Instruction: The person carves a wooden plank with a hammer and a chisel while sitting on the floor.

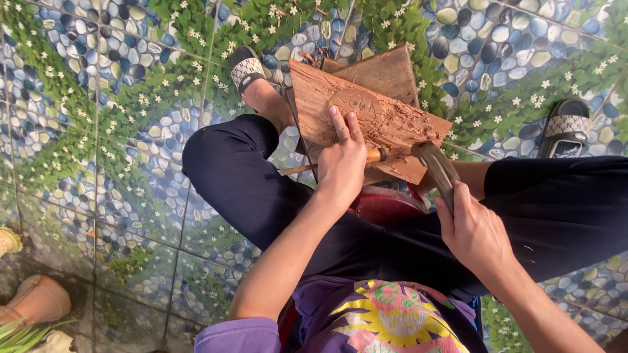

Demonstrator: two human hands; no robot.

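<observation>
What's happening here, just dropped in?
A seated person is carving a wooden board propped between their knees. The left hand presses a wooden-handled chisel against the board's carved face, fingers resting on the wood. The right hand holds a mallet, its head right beside the chisel's end. Chips cover the carving.

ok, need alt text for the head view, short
Seen from above, a seated person carves a wooden board propped between their legs: the left hand sets a wooden-handled chisel against it, the right hand grips a mallet. Pebble-and-flower patterned floor tiles, sandals on both feet.
</observation>
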